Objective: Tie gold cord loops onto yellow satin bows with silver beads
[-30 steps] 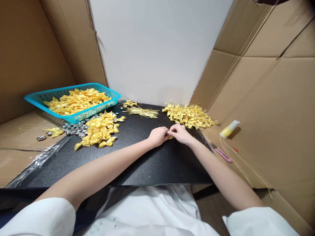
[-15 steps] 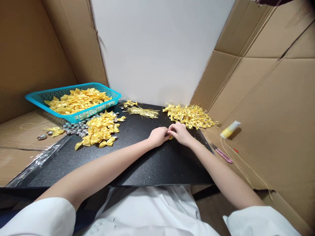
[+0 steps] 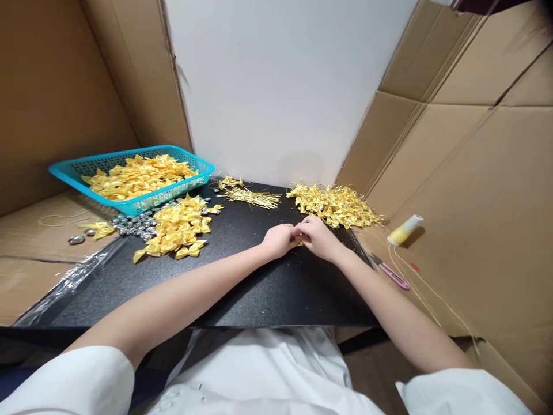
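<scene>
My left hand and my right hand meet fingertip to fingertip above the black tabletop. Both are closed in a pinch. Between them a bit of a yellow ribbon bow peeks out, mostly covered by the fingers. Just beyond my right hand lies a heap of yellow bows with thin gold ties. Farther back is a bundle of loose gold ties. To the left, plain yellow bows are piled beside several silver domed buttons.
A turquoise basket full of yellow bows stands at the back left. On cardboard to the right are a pink-handled cutter and a thread spool with trailing thread. Cardboard walls flank the table, with a white wall behind.
My right-hand fingers have shifted slightly and curled closer against the left fingertips. The whole view has moved a little; the piles look the same.
</scene>
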Demonstrator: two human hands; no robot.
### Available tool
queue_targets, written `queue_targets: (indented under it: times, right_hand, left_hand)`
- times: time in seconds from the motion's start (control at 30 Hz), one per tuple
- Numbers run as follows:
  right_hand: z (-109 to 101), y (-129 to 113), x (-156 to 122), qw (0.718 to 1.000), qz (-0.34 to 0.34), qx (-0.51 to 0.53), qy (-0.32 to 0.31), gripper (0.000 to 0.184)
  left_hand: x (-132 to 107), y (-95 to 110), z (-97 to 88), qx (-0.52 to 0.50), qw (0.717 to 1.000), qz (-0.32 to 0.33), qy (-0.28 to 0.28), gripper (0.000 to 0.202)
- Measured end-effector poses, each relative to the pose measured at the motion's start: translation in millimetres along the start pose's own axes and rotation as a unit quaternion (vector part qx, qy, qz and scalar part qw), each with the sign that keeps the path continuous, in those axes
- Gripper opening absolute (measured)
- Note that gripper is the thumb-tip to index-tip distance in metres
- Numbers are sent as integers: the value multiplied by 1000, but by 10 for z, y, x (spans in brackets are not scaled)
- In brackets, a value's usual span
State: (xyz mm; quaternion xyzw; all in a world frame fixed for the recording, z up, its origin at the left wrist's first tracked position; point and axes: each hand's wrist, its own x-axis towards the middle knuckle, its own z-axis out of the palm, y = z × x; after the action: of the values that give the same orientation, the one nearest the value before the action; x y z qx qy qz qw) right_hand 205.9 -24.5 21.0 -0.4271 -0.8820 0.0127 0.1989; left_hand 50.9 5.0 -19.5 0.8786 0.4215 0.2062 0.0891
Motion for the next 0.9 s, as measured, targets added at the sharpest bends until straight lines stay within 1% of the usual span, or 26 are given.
queue_targets:
  times: [0.2, 0.37, 0.47, 0.57, 0.7, 0.77, 0.9]
  right_hand:
    - [14, 5, -29, 999, -30, 17, -22, 19]
    - [25, 108, -65, 998, -40, 54, -13, 18]
    - [26, 156, -92, 997, -21, 70, 3, 19]
    - [36, 163, -110, 993, 21, 117, 20, 19]
    - [51, 120, -128, 977, 64, 192, 65, 9]
    - [56, 88, -152, 976, 67, 188, 86, 7]
    - [78, 5, -235, 984, 77, 109, 118, 11]
  left_hand:
    - [-5, -6, -4, -4, 1000, 9, 1, 15]
    - [-5, 6, -15, -1, 1000, 3, 0, 15]
    - [-4, 13, -16, -2, 1000, 2, 2, 19]
    - [-5, 15, -17, -6, 1000, 2, 3, 24]
    - [-8, 14, -21, -11, 1000, 0, 4, 23]
    - [-10, 12, -19, -14, 1000, 0, 5, 22]
    - [-10, 11, -14, -17, 1000, 1, 5, 18]
